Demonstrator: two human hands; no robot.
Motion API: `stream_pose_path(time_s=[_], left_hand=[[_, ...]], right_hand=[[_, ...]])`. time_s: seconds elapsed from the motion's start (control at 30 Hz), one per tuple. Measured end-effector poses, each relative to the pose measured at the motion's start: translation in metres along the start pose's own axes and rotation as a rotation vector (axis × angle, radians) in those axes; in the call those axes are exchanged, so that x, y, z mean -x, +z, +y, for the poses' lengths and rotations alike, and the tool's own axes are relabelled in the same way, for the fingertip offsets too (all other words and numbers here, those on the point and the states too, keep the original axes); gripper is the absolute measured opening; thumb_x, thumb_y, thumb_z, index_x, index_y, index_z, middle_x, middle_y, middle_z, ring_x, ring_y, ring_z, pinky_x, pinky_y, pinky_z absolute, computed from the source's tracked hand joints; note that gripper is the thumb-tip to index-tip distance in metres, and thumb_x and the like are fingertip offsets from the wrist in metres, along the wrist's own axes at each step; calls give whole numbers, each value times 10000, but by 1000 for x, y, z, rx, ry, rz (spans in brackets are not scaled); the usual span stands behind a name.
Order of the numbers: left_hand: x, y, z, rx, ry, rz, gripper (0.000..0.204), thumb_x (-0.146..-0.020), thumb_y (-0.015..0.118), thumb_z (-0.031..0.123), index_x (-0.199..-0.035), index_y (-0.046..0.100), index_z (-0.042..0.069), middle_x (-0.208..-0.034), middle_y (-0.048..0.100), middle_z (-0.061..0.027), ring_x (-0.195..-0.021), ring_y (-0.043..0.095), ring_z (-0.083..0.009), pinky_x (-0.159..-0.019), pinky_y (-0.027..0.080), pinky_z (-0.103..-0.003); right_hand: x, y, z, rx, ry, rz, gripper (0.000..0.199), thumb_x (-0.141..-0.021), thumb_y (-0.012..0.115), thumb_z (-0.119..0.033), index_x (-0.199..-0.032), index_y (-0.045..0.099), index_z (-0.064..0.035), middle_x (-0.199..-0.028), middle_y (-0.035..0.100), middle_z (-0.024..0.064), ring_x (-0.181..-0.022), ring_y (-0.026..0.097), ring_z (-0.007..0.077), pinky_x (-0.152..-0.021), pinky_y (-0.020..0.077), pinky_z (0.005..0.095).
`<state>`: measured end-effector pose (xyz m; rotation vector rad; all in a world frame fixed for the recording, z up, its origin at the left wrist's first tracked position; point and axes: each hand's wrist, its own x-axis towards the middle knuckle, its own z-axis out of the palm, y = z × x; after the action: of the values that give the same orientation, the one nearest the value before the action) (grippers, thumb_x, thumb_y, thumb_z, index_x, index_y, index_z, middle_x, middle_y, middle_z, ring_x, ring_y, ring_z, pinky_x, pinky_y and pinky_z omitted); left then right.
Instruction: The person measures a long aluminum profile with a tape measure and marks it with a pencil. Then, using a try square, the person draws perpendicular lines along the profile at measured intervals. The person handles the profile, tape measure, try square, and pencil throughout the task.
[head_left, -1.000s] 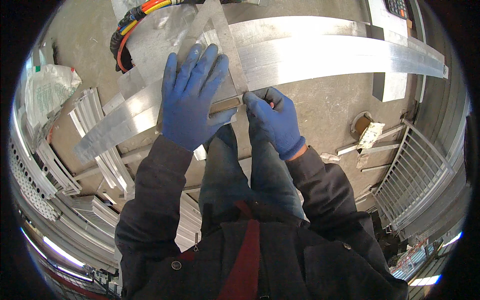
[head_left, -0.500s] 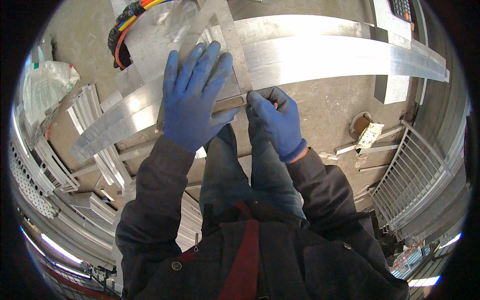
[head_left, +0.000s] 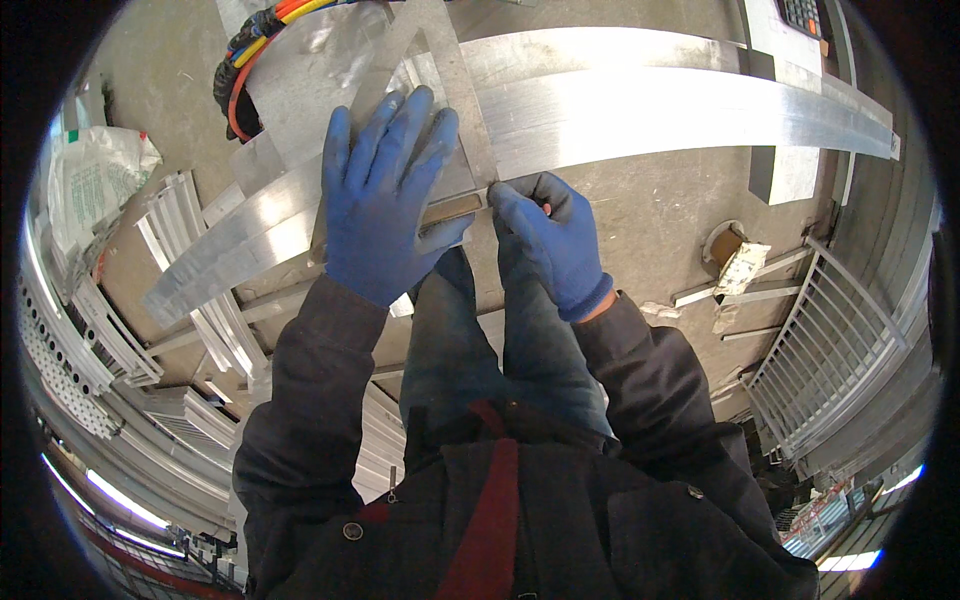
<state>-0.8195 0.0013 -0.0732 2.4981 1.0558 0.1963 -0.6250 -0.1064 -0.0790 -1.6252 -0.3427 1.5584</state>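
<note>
A long aluminium bar (head_left: pixel 650 112) lies crosswise in front of me, its ends bent by the lens. Over it sits a flat metal triangular square (head_left: pixel 462 90). Blue-gloved, my left hand (head_left: pixel 380 225) rests flat on the square and the bar, fingers spread and thumb out to the right. My right hand (head_left: pixel 558 240), in a matching glove, is closed in a pinch at the bar's near edge, right by the square's near corner. Whatever is between its fingers is hidden. A reddish spot shows at the fingers.
Under the bar's right part stands a metal block (head_left: pixel 785 175); a calculator (head_left: pixel 800 16) lies beyond. Bundled coloured hoses (head_left: pixel 240 75) curve at upper left. A spool (head_left: pixel 722 245) and a barred metal frame (head_left: pixel 830 335) are on the right. Aluminium profiles (head_left: pixel 190 265) and a plastic bag (head_left: pixel 95 185) lie left.
The whole view has shifted very slightly. Both hands keep their places on the square and at the bar's edge.
</note>
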Motion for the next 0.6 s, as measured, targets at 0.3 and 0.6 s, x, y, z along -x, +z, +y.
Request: stream_pose_path(time_s=[0.3,0.6], left_hand=[[-1,-2,1,13,-4,-13,1029,-745,951,440,-1648,527,187,-1693,479,-140,-1573,424,-362,-1358,141,-685],[-6,-10,2,43,-37,-25,981,-719,978,392,-1587,592,149,-1672,524,-138,-1558,475,-386,-1348,190,-665]], right_hand=[[1,-6,1,8,17,-30,188,-1052,760,-183,-1087,784,0,-905,732,4,-781,610,53,-696,499,238],[32,-27,-67,-26,-196,24,399,-1161,429,-201,-1367,690,21,-1004,702,39,-836,607,116,-798,527,276]])
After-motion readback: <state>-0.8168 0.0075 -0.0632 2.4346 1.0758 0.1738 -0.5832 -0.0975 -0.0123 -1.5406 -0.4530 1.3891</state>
